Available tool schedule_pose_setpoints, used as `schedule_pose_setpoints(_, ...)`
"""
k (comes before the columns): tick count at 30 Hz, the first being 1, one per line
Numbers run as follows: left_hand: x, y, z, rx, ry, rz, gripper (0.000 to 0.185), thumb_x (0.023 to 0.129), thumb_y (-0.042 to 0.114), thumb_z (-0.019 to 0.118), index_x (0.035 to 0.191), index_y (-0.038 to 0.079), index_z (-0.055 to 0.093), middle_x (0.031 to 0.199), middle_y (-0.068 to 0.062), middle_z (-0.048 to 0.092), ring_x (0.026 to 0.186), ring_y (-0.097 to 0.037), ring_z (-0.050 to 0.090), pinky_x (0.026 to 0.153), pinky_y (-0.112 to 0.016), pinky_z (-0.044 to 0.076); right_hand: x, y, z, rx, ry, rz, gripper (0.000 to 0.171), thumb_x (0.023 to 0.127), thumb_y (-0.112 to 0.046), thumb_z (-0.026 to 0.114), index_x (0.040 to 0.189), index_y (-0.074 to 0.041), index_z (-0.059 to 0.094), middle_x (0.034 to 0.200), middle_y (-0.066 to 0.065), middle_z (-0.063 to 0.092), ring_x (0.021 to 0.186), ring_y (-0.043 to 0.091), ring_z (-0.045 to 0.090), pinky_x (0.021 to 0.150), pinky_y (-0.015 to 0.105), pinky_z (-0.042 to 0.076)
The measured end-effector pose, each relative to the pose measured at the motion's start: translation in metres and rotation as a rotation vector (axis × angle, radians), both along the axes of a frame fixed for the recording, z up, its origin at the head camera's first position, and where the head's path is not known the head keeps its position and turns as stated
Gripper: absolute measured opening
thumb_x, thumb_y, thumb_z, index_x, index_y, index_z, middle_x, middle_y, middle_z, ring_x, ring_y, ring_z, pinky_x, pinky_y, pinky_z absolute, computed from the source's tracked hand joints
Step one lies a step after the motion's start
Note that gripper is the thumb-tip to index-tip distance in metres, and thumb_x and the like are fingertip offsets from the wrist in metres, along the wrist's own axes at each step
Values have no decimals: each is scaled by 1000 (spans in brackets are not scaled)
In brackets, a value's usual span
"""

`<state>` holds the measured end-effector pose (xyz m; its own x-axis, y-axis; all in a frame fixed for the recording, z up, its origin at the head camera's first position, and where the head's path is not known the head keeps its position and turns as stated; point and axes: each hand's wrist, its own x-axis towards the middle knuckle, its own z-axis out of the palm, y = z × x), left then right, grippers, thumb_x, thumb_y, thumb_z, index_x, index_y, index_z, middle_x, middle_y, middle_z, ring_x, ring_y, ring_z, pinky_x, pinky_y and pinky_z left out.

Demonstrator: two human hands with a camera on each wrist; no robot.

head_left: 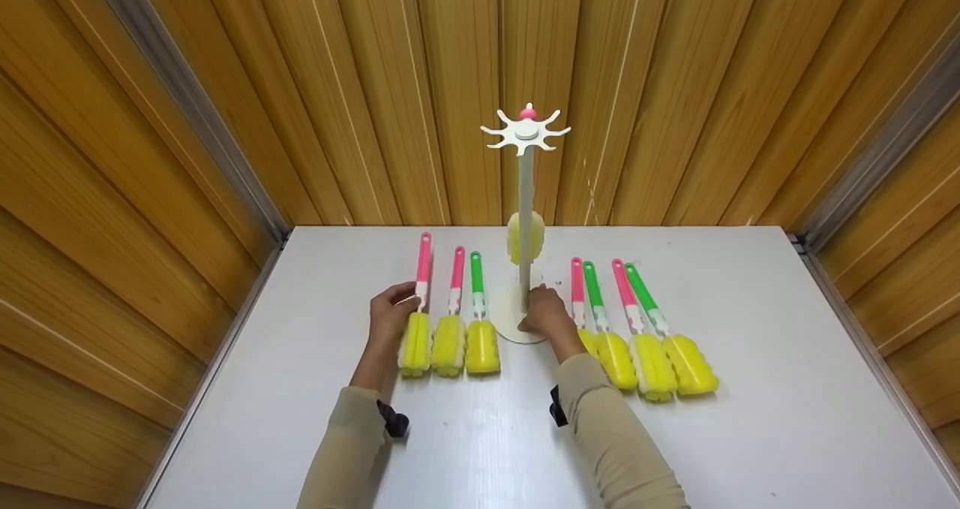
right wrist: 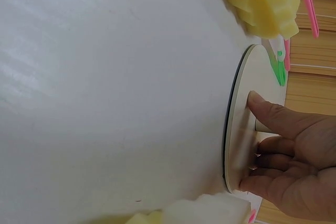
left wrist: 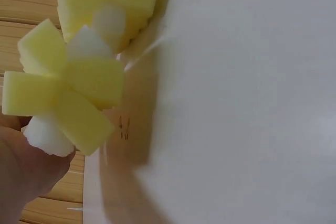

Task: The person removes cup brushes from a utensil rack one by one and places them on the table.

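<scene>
The left hand (head_left: 391, 306) is gripping, it seems, the leftmost pink brush (head_left: 418, 310), its long axis pointing away from the person, left of the stand (head_left: 524, 217). The right hand (head_left: 546, 314) is pressing its straight fingers on the stand's base (right wrist: 237, 129).

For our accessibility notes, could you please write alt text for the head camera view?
A person's left hand holds a pink-handled sponge brush lying on a white table, while the right hand rests on the base of a white hanging stand. Six more pink- and green-handled brushes lie in rows beside the stand, before a wood-panelled wall.
</scene>
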<state>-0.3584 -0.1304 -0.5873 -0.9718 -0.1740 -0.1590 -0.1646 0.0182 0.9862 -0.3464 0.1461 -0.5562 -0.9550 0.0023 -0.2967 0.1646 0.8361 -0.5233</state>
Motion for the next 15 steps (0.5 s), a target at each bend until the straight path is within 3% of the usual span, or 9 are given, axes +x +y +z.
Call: schedule_pose_setpoints(15, -9, 9, -6, -55, -58, -26, 34, 95, -2, 64, 129, 0, 66, 127, -20, 64, 117, -31, 61, 99, -40, 51, 0, 1, 0, 2, 23, 16, 56, 82, -4, 83, 130, 11, 58, 124, 25, 64, 104, 32, 58, 103, 47, 48)
